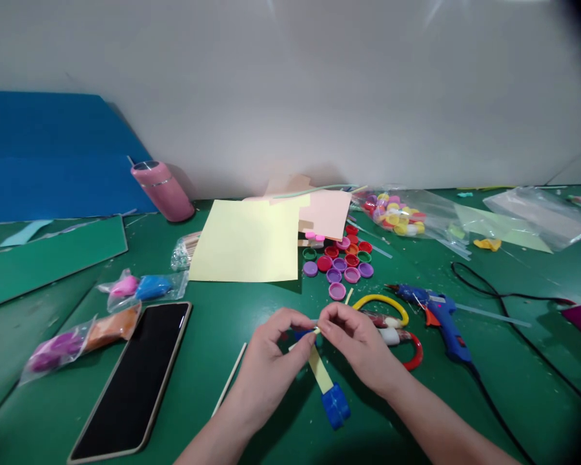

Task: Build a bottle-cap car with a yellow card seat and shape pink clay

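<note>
My left hand (pixel 278 361) and my right hand (pixel 361 342) meet at the front middle, fingertips nearly touching. Both are pinched on a small pale yellow piece (pixel 316 330). Below the fingertips, a pale yellow strip (pixel 321 371) runs down to a blue plastic piece (pixel 336 405) on the green table. Another blue part shows partly behind my left fingers. Just right of my right hand lie a yellow loop handle (pixel 382 303) and a red loop handle (pixel 413 351). A thin white stick (pixel 230 378) rests left of my left hand.
Bottle caps (pixel 339 265) lie beyond the hands, beside yellow paper (pixel 246 242). A blue glue gun (pixel 445 316) with its cord is at right. At left are a phone (pixel 135 381), bagged clay (pixel 58 350), and a leaning pink bottle (pixel 164 190). A bag of caps (pixel 397 213) sits behind.
</note>
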Available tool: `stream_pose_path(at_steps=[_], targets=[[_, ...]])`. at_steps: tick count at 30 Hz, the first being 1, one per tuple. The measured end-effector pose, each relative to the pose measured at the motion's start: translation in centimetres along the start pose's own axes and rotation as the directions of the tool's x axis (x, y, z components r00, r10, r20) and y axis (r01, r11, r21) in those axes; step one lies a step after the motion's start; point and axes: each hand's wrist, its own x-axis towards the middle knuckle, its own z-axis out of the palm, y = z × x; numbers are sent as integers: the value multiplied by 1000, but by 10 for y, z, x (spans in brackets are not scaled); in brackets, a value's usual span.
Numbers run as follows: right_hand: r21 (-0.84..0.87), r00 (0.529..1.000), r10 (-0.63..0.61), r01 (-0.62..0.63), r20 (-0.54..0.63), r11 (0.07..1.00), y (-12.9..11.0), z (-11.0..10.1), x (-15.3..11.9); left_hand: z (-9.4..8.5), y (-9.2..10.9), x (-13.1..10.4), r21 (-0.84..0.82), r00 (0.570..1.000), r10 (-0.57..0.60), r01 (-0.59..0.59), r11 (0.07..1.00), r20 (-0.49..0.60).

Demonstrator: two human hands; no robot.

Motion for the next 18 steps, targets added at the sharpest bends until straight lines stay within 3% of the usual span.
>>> stream_pose_path(at_steps=[6, 13, 18], targets=[[91, 998, 54, -51, -34, 995, 2, -5, -1, 1, 0, -6, -18, 996, -87, 88, 996, 31], [-192, 999, -37, 42, 28, 980, -6, -3, 1, 4, -2, -12, 37, 996, -26, 29, 999, -88], [-219, 998, -62, 66, 25, 973, -7, 1, 3, 4, -3, -13, 84, 979, 123, -111, 990, -162]])
